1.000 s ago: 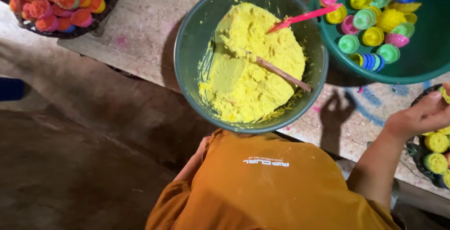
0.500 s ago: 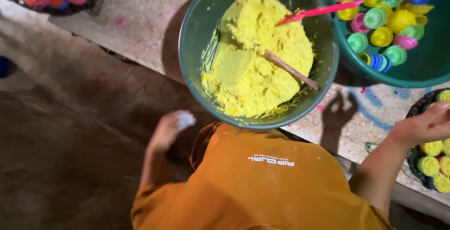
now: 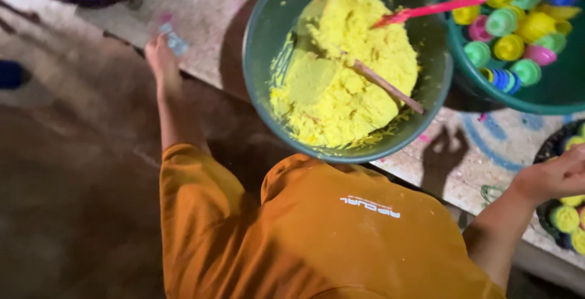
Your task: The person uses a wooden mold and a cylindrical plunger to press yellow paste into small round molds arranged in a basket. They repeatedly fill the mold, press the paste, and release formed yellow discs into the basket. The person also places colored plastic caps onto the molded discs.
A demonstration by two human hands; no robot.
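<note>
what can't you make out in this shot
- Left hand, head view: it holds something small and pale, too blurred to identify.
- Right hand, head view: fingertips cut off by the right edge.
- Dark tray of yellow cups, head view: mostly outside the frame.
- Wooden stick, head view: its lower end is buried in the yellow powder.

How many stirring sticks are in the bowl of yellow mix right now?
2: a wooden stick lying in the yellow mix, and a pink stick resting across the green bowl's upper right rim. Others could be buried.
</note>
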